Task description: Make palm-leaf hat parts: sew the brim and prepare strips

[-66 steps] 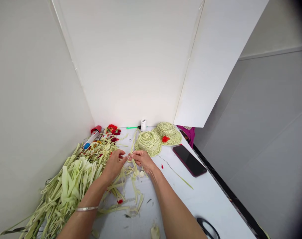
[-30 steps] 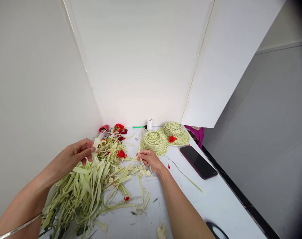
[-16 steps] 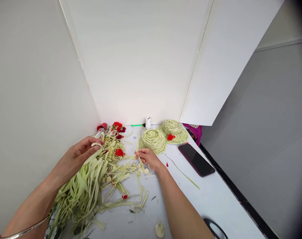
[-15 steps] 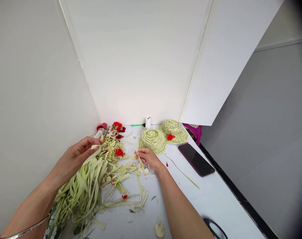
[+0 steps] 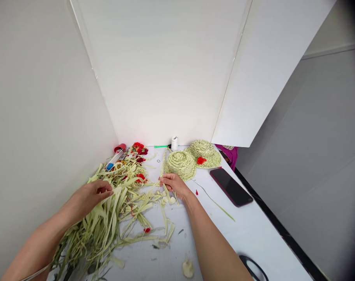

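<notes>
My left hand (image 5: pixel 92 194) lies on a large pile of pale green palm leaf strips (image 5: pixel 98 218), its curled fingers closed around one strip. My right hand (image 5: pixel 172 184) pinches a narrow plaited palm leaf braid (image 5: pixel 164 164), which runs up past a coiled, woven palm leaf hat (image 5: pixel 180 165). A second woven hat (image 5: pixel 205 153), with a red flower (image 5: pixel 201 160) on it, stands behind that one. Loose leaf scraps (image 5: pixel 168 200) lie under my right hand.
A dark smartphone (image 5: pixel 231 192) and black-handled scissors (image 5: pixel 252 268) lie on the white table (image 5: pixel 212 242) to the right. Red flowers (image 5: pixel 138 149), a red cup (image 5: pixel 119 148) and a white thread spool (image 5: pixel 174 143) stand at the back, with white walls behind and left.
My left hand has dropped from above the pile onto the strips and moved slightly left. My right hand stays on the braid.
</notes>
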Demonstrator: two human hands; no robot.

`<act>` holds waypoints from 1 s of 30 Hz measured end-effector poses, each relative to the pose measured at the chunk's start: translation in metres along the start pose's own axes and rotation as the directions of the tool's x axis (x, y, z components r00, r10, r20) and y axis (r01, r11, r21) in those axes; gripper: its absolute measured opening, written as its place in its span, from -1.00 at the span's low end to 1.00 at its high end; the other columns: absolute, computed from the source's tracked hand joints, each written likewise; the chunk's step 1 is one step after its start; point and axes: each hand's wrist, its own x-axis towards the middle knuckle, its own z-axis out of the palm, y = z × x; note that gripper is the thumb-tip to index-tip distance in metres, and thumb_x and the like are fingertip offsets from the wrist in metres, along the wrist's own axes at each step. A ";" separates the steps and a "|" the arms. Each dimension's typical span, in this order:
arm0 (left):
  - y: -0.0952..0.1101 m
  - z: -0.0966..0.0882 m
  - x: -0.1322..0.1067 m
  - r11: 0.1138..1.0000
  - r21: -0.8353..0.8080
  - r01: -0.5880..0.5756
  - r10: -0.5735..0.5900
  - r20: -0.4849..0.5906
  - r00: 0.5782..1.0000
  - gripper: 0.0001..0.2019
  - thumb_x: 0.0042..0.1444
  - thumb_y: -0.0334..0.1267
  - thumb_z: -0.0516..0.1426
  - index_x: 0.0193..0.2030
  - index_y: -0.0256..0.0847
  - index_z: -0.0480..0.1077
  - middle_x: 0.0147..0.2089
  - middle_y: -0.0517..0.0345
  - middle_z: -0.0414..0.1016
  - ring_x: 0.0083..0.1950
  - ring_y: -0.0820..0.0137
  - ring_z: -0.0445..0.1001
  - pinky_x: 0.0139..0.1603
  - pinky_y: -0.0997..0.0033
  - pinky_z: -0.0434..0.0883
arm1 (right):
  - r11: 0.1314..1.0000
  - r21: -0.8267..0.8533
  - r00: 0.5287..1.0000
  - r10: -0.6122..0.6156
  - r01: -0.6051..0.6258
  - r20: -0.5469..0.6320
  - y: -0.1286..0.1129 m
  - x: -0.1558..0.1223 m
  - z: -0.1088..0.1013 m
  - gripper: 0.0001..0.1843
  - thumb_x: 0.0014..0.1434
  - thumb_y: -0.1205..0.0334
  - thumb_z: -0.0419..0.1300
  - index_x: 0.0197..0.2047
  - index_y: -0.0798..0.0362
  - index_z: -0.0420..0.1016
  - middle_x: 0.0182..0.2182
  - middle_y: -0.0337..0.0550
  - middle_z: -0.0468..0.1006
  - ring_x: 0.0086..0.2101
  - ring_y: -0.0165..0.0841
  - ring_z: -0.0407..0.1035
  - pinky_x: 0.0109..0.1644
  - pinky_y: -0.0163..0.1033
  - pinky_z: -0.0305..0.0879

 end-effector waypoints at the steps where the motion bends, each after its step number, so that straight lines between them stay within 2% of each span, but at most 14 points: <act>1: 0.009 -0.004 -0.002 0.996 -0.092 -0.017 0.018 0.018 1.000 -0.75 -0.03 0.01 0.19 -0.46 -0.13 0.47 -0.53 0.25 0.40 -0.47 0.36 0.32 -0.45 0.45 0.22 | 1.000 -0.001 1.000 0.000 0.000 0.002 0.000 0.000 0.000 -0.63 -0.10 0.01 0.37 -0.45 0.17 0.49 -0.52 -0.24 0.48 -0.67 -0.62 -0.08 -0.60 -0.34 -0.28; 4: 0.038 -0.016 -0.007 0.932 -0.361 -0.013 0.035 0.055 0.998 -0.68 0.04 0.07 0.17 -0.24 -0.13 0.48 -0.54 0.26 0.42 -0.51 0.40 0.29 -0.47 0.47 0.26 | 1.000 -0.002 1.000 0.000 0.000 0.006 0.000 0.000 0.000 -0.64 -0.09 0.01 0.37 -0.45 0.17 0.48 -0.52 -0.24 0.48 -0.67 -0.62 -0.07 -0.61 -0.35 -0.28; 6: 0.051 -0.022 -0.009 0.871 -0.492 0.003 0.026 0.052 0.998 -0.68 0.06 0.06 0.18 -0.18 -0.12 0.47 -0.48 0.21 0.50 -0.45 0.37 0.39 -0.40 0.45 0.36 | 1.000 -0.001 1.000 0.000 0.000 0.005 0.000 0.000 0.000 -0.64 -0.09 0.01 0.37 -0.46 0.17 0.49 -0.52 -0.24 0.49 -0.67 -0.62 -0.08 -0.61 -0.35 -0.28; 8: 0.057 -0.024 -0.009 0.794 -0.607 -0.020 0.020 -0.006 1.000 -0.72 0.09 0.02 0.19 -0.18 -0.10 0.47 -0.29 0.15 0.58 -0.25 0.33 0.51 -0.18 0.42 0.44 | 1.000 -0.001 1.000 0.001 -0.001 0.005 0.000 0.000 0.000 -0.64 -0.10 0.01 0.38 -0.45 0.17 0.49 -0.51 -0.23 0.50 -0.67 -0.62 -0.08 -0.61 -0.35 -0.28; 10: 0.060 -0.024 -0.008 0.733 -0.676 -0.078 0.025 -0.087 0.996 -0.77 0.11 -0.03 0.19 -0.19 -0.08 0.47 -0.09 0.14 0.56 -0.03 0.28 0.51 0.04 0.37 0.40 | 1.000 -0.001 1.000 0.003 -0.003 0.007 0.000 0.000 -0.001 -0.64 -0.10 0.01 0.38 -0.45 0.17 0.50 -0.50 -0.22 0.50 -0.67 -0.62 -0.07 -0.61 -0.35 -0.28; 12: 0.064 -0.019 -0.006 0.740 -0.658 -0.139 0.048 -0.154 0.987 -0.81 0.14 -0.07 0.17 -0.18 -0.07 0.47 0.03 0.16 0.52 0.09 0.26 0.46 0.14 0.34 0.33 | 1.000 0.000 1.000 0.004 -0.004 0.010 0.001 0.000 -0.001 -0.64 -0.10 0.01 0.38 -0.44 0.18 0.50 -0.50 -0.21 0.50 -0.67 -0.62 -0.07 -0.62 -0.35 -0.28; 14: 0.073 -0.005 -0.004 0.799 -0.561 -0.215 0.115 -0.208 0.971 -0.85 0.16 -0.13 0.16 -0.19 -0.07 0.47 0.04 0.15 0.51 0.12 0.26 0.43 0.14 0.34 0.31 | 1.000 0.004 1.000 0.005 -0.005 0.012 0.003 0.001 -0.002 -0.64 -0.09 0.02 0.38 -0.43 0.18 0.51 -0.49 -0.21 0.51 -0.67 -0.62 -0.07 -0.62 -0.36 -0.29; 16: 0.086 0.020 -0.002 0.823 -0.455 -0.339 0.267 -0.216 0.939 -0.90 0.16 -0.19 0.16 -0.24 -0.10 0.48 0.02 0.11 0.50 0.10 0.26 0.42 0.12 0.33 0.32 | 1.000 0.009 1.000 0.006 -0.006 0.014 0.005 0.002 -0.003 -0.65 -0.09 0.03 0.38 -0.42 0.17 0.50 -0.51 -0.22 0.50 -0.67 -0.62 -0.07 -0.62 -0.36 -0.28; 18: 0.098 0.054 -0.001 0.799 -0.395 -0.454 0.446 -0.117 0.887 -0.91 0.18 -0.27 0.13 -0.25 -0.11 0.49 -0.05 0.10 0.50 0.04 0.30 0.44 0.12 0.32 0.30 | 1.000 0.016 1.000 0.008 -0.008 0.013 0.006 0.002 -0.004 -0.67 -0.08 0.04 0.37 -0.45 0.16 0.48 -0.60 -0.28 0.43 -0.68 -0.61 -0.08 -0.61 -0.36 -0.28; 20: 0.104 0.091 -0.001 0.766 -0.392 -0.510 0.556 0.004 0.831 -0.87 0.21 -0.34 0.09 -0.27 -0.12 0.47 -0.11 0.10 0.50 -0.01 0.34 0.44 0.06 0.35 0.34 | 1.000 0.023 1.000 0.010 -0.010 0.010 0.008 0.003 -0.004 -0.67 -0.08 0.04 0.37 -0.49 0.14 0.45 -0.67 -0.33 0.35 -0.68 -0.60 -0.08 -0.61 -0.36 -0.27; 22: 0.103 0.123 -0.001 0.770 -0.389 -0.505 0.556 0.023 0.831 -0.86 0.18 -0.40 0.09 -0.29 -0.14 0.46 -0.15 0.09 0.49 -0.02 0.34 0.44 0.06 0.33 0.34 | 0.999 0.029 1.000 0.015 -0.015 0.005 0.008 0.003 -0.004 -0.67 -0.09 0.04 0.37 -0.48 0.15 0.45 -0.66 -0.31 0.38 -0.68 -0.60 -0.06 -0.62 -0.36 -0.27; 24: 0.096 0.143 -0.002 0.785 -0.387 -0.483 0.527 0.006 0.850 -0.87 0.17 -0.41 0.09 -0.30 -0.14 0.44 -0.17 0.09 0.48 -0.04 0.34 0.44 0.06 0.31 0.34 | 0.999 0.032 1.000 0.020 -0.020 0.003 0.007 0.003 -0.003 -0.67 -0.08 0.04 0.36 -0.43 0.16 0.47 -0.57 -0.25 0.47 -0.68 -0.61 -0.06 -0.62 -0.36 -0.27; 26: 0.089 0.151 -0.005 0.802 -0.386 -0.455 0.489 -0.011 0.872 -0.87 0.17 -0.41 0.08 -0.28 -0.14 0.43 -0.16 0.10 0.48 -0.05 0.33 0.43 0.06 0.28 0.35 | 0.999 0.033 1.000 0.021 -0.021 0.003 0.006 0.003 -0.003 -0.68 -0.07 0.06 0.35 -0.41 0.16 0.49 -0.52 -0.20 0.52 -0.68 -0.62 -0.06 -0.62 -0.36 -0.25; 30: 0.085 0.148 -0.017 0.840 -0.379 -0.389 0.401 -0.051 0.915 -0.86 0.19 -0.37 0.05 -0.24 -0.13 0.42 -0.12 0.07 0.48 -0.03 0.29 0.43 0.05 0.25 0.35 | 0.999 0.026 1.000 0.018 -0.018 0.001 0.004 0.002 -0.003 -0.72 -0.05 0.09 0.34 -0.44 0.16 0.50 -0.58 -0.24 0.47 -0.68 -0.61 -0.09 -0.62 -0.37 -0.28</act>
